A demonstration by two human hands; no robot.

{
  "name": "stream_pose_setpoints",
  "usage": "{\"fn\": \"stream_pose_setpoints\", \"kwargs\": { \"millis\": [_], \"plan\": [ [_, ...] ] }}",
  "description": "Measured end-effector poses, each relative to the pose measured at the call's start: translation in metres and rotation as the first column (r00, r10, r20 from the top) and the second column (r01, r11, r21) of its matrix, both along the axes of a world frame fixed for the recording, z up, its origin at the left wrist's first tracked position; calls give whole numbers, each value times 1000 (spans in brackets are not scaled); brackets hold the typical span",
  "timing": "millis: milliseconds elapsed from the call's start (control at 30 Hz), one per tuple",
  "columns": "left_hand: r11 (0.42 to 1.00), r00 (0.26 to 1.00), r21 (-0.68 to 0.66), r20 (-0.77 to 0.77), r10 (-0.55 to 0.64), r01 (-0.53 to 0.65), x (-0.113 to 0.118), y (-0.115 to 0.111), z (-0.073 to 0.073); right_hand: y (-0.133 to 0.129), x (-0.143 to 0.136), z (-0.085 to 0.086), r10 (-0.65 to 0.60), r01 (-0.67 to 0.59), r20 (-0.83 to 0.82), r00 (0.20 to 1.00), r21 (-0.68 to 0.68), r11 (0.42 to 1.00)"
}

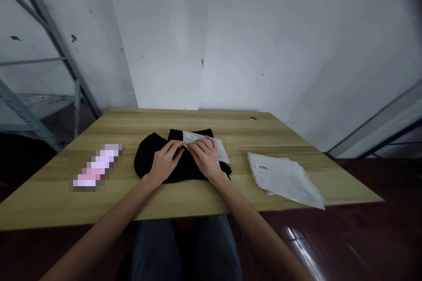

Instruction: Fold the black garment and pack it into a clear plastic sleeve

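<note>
My left hand (pixel 167 160) and my right hand (pixel 205 157) meet over the dark cloth, fingertips close together. Both are closed in a pinch at the edge of a white translucent plastic bag (pixel 222 149) with a small barcode label. The bag lies on a folded black garment (pixel 180 174), and my right hand covers part of it. Just left of my left hand is a rounded bundle of black fabric (pixel 147 156); I cannot tell whether it is a separate piece.
A stack of similar plastic bags (pixel 283 178) lies at the right, one corner over the front edge of the wooden table (pixel 158 206). A blurred-out pinkish object (pixel 97 167) rests at the left. Behind stands a white wall (pixel 231 52); a metal rack (pixel 56 39) is at far left.
</note>
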State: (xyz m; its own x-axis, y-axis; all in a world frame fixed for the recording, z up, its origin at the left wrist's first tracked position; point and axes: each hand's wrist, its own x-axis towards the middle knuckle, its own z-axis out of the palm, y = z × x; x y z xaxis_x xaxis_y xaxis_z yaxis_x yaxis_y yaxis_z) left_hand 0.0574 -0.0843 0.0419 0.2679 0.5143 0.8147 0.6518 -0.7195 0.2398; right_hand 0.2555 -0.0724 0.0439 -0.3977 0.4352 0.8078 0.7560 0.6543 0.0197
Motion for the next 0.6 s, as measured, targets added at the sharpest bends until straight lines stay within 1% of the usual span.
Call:
{"fn": "stream_pose_setpoints", "kwargs": {
  "millis": [200, 333, 400, 467, 600],
  "plan": [
    [993, 998, 116, -59, 17, -10, -7, 3, -2, -5, -2, -2, 2, -3, 36, 999, 20, 1000],
    [982, 990, 178, -108, 87, -66, -15, 9, 2, -3, 3, 1, -55, 54, 22, 998, 44, 998],
    [978, 987, 174, -94, 128, -110, -20, 13, 6, 0, 8, 3, -102, 102, -3, 995, 44, 994],
    [980, 986, 144, -72, 152, -140, -25, 16, 8, 2, 14, 5, -137, 138, -19, 990, 37, 990],
    [981, 984, 81, -18, 178, -176, -32, 20, 8, 6, 25, 7, -196, 197, -48, 979, 9, 980]
  ]
}}
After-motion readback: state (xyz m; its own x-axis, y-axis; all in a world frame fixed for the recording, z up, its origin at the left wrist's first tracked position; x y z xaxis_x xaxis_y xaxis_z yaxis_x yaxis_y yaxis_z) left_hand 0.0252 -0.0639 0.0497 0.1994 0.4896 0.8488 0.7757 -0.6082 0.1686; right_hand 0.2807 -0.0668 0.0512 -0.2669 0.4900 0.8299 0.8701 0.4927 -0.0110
